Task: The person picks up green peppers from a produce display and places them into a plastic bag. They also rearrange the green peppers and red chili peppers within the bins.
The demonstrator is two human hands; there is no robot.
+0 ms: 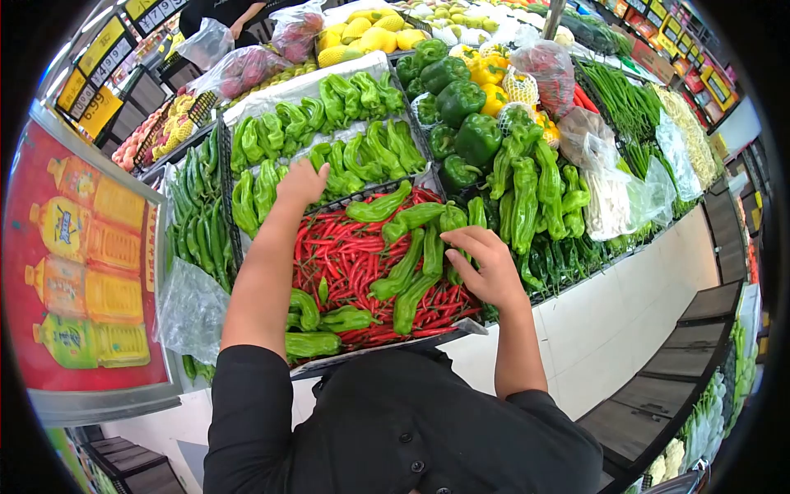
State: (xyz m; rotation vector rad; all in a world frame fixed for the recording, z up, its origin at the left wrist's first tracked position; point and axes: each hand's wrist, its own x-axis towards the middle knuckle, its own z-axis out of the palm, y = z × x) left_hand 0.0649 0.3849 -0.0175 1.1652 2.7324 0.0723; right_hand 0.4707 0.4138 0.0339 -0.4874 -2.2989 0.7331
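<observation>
My left hand (303, 184) reaches into a tray of long green peppers (267, 193), at the front row. Its thumb shows on the right, but the other fingers are mostly hidden behind the back of the hand. My right hand (484, 262) is open, with curved fingers and the thumb apart, beside several loose green peppers (415, 292). Those peppers lie on a heap of thin red chilies (346, 251) between my hands. Further green peppers (313, 344) lie at the heap's near left edge.
Green bell peppers (480, 140) and yellow ones (494, 99) stand beyond my right hand. Dark green chilies (206, 239) and a clear plastic bag (189, 305) lie left. A drink advertising panel (90, 263) borders the stand. Another person's hand (239, 29) shows at the back.
</observation>
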